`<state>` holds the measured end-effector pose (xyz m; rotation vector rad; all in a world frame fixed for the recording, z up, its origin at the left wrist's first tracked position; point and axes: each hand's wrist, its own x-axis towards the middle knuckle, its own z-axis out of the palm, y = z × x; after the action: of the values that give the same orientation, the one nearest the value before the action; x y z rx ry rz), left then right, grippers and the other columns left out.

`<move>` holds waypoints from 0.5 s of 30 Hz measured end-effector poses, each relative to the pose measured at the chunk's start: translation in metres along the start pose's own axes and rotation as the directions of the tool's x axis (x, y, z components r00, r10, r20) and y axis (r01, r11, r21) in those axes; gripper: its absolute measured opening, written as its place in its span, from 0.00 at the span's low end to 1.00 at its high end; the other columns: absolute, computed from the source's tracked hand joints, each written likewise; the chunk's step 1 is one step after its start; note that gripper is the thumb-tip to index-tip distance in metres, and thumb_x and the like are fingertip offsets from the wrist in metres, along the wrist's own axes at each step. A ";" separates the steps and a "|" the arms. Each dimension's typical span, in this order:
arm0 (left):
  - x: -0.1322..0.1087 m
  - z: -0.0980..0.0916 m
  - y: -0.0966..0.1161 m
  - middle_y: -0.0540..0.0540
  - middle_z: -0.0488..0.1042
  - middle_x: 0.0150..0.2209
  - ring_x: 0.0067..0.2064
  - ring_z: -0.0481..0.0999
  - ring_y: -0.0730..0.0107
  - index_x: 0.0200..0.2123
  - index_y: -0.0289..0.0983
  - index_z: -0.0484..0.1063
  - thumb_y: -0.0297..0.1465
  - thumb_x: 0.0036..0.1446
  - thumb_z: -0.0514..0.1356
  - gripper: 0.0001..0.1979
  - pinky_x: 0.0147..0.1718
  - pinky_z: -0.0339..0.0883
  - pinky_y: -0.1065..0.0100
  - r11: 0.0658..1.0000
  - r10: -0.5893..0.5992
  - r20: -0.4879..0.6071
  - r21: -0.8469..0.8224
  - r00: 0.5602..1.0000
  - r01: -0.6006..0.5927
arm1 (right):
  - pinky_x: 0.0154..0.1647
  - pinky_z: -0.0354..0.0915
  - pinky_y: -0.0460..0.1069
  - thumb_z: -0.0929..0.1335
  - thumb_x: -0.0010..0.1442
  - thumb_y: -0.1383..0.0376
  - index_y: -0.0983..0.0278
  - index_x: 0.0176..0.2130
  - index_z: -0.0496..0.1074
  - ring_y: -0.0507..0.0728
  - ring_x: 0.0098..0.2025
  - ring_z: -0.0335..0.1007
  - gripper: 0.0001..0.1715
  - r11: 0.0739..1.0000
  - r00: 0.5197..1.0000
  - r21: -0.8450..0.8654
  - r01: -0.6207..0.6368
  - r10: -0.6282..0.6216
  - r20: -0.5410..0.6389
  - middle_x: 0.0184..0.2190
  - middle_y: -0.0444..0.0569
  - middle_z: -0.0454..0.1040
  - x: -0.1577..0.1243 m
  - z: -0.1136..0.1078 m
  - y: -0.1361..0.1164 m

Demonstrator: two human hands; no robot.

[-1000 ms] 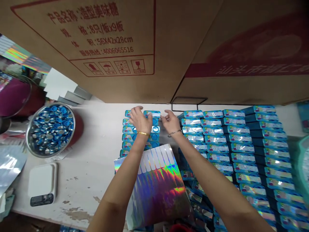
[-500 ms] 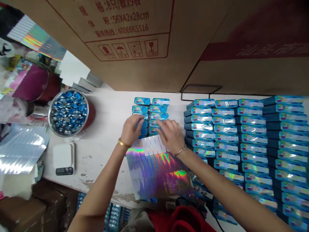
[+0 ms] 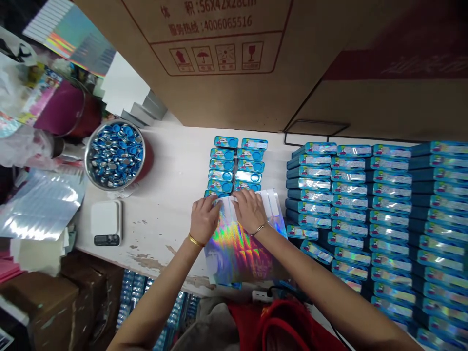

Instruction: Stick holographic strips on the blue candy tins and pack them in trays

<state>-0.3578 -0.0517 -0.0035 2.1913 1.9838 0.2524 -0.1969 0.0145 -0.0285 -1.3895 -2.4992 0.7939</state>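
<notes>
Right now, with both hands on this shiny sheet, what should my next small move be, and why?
Probably draw the holographic sheet toward you with your left hand and right hand: both rest on its top edge, which overlaps the lowest tin of the left column.

White paint-chipped worktable; printed cardboard cartons beyond it; brown boxes below its edge

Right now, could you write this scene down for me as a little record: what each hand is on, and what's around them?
Left hand: on the white-striped top edge of a holographic sheet, gold bangle on the wrist
Right hand: on the same sheet, thin bracelet on the wrist
Just above the hands: two columns of blue tins
To the left: steel bowl of round blue and silver pieces; white digital scale
</notes>
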 end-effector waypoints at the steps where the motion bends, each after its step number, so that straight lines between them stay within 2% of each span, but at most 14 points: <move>1: -0.005 -0.006 0.006 0.41 0.75 0.49 0.45 0.71 0.57 0.41 0.41 0.73 0.27 0.62 0.54 0.09 0.39 0.60 0.57 1.000 0.001 -0.001 -0.018 1.000 -0.001 | 0.42 0.52 0.54 0.57 0.69 0.62 0.63 0.46 0.70 0.62 0.44 0.61 0.16 1.000 1.000 0.004 -0.012 0.012 0.001 0.41 0.55 0.72 0.000 0.001 -0.001; 4: -0.019 -0.034 0.024 0.43 0.77 0.42 0.43 0.73 0.61 0.37 0.40 0.71 0.28 0.62 0.55 0.04 0.39 0.59 0.59 0.987 -0.053 -0.016 -0.152 0.998 0.050 | 0.43 0.53 0.54 0.57 0.69 0.62 0.63 0.45 0.71 0.62 0.44 0.61 0.16 0.997 0.999 0.061 -0.040 0.040 0.010 0.42 0.55 0.73 0.000 0.001 0.000; 6: -0.019 -0.053 0.035 0.46 0.76 0.36 0.39 0.73 0.65 0.35 0.40 0.69 0.30 0.62 0.57 0.02 0.41 0.60 0.60 0.937 -0.200 -0.082 -0.309 0.976 0.166 | 0.45 0.55 0.54 0.56 0.69 0.59 0.63 0.44 0.72 0.62 0.44 0.63 0.19 0.980 0.999 0.194 -0.044 0.047 -0.011 0.41 0.55 0.73 -0.001 -0.003 0.002; 7: -0.014 -0.060 0.039 0.48 0.75 0.34 0.38 0.73 0.66 0.34 0.40 0.68 0.31 0.61 0.59 0.03 0.41 0.61 0.61 0.883 -0.308 -0.123 -0.407 0.943 0.235 | 0.46 0.57 0.55 0.55 0.70 0.57 0.63 0.44 0.72 0.61 0.45 0.64 0.21 0.952 0.998 0.303 -0.038 0.052 -0.037 0.41 0.55 0.73 -0.002 -0.006 0.004; 9: 0.002 -0.067 0.043 0.49 0.73 0.32 0.36 0.73 0.68 0.32 0.40 0.68 0.34 0.58 0.62 0.06 0.39 0.63 0.63 0.711 -0.521 -0.145 -0.619 0.841 0.334 | 0.47 0.60 0.55 0.52 0.70 0.50 0.62 0.44 0.72 0.60 0.45 0.66 0.28 0.829 0.992 0.559 -0.018 0.085 -0.093 0.41 0.54 0.73 -0.006 -0.016 0.006; 11: 0.025 -0.063 0.046 0.50 0.72 0.31 0.35 0.72 0.70 0.31 0.39 0.69 0.36 0.55 0.64 0.08 0.36 0.65 0.67 0.490 -0.646 -0.064 -0.799 0.760 0.349 | 0.45 0.63 0.53 0.52 0.67 0.44 0.62 0.46 0.71 0.59 0.43 0.68 0.33 0.653 0.986 0.757 -0.020 0.138 -0.093 0.40 0.52 0.73 -0.008 -0.028 0.007; 13: 0.051 -0.052 0.049 0.51 0.71 0.29 0.33 0.71 0.72 0.30 0.39 0.69 0.36 0.52 0.66 0.10 0.34 0.65 0.69 0.285 -0.673 0.044 -0.905 0.738 0.315 | 0.39 0.64 0.51 0.58 0.64 0.41 0.61 0.42 0.72 0.56 0.37 0.68 0.30 0.525 0.975 0.848 -0.075 0.216 -0.048 0.35 0.48 0.73 -0.006 -0.040 0.007; 15: 0.076 -0.037 0.051 0.52 0.70 0.28 0.31 0.70 0.74 0.29 0.38 0.69 0.35 0.50 0.66 0.10 0.34 0.64 0.70 0.143 -0.654 0.121 -0.950 0.747 0.279 | 0.33 0.62 0.49 0.65 0.60 0.44 0.61 0.35 0.71 0.53 0.30 0.64 0.24 0.470 0.950 0.875 -0.117 0.310 -0.040 0.28 0.44 0.70 0.002 -0.050 0.011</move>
<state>-0.3096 0.0199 0.0456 0.6783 1.7411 1.3565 -0.1698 0.0393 0.0080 -1.2530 -1.3301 1.5805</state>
